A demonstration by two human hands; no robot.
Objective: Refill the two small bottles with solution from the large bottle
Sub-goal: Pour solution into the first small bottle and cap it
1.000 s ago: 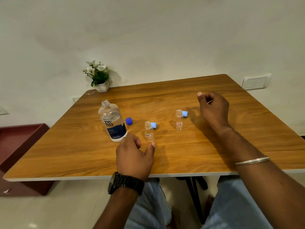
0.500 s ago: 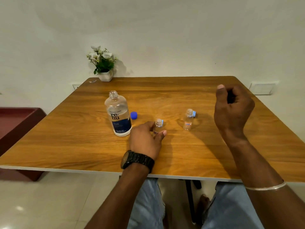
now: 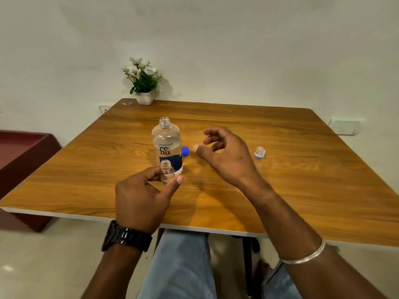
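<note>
A wooden tabletop (image 3: 280,190) with a pale edge fills the middle of the view, set against a plain off-white wall (image 3: 216,39), with a dark red piece of furniture (image 3: 23,152) beside its left edge. Under the near edge show the person's light blue jeans (image 3: 181,262). The right hand (image 3: 226,154) hangs above the tabletop with its fingers loosely curled and spread, empty, thumb tip near a dark blue cap (image 3: 185,151); a silver bangle (image 3: 306,255) circles that forearm. The left hand (image 3: 140,199), a black wristwatch (image 3: 126,236) on its wrist, is closed around a small clear bottle (image 3: 166,172), pinching it between thumb and fingers and holding it upright above the tabletop, open threaded mouth upward, directly in front of the large bottle. A potted plant with white flowers (image 3: 143,83) in a white pot stands at the far left corner. The large bottle (image 3: 166,143), clear with a blue label reading "re-nu", stands upright and uncapped near the middle, liquid visible inside, its dark blue cap lying just to its right on the wood. The second small bottle (image 3: 259,151) stands well apart to the right, open, with something light blue at its base that is too blurred to tell. A wall socket (image 3: 104,108) shows behind the left corner.
</note>
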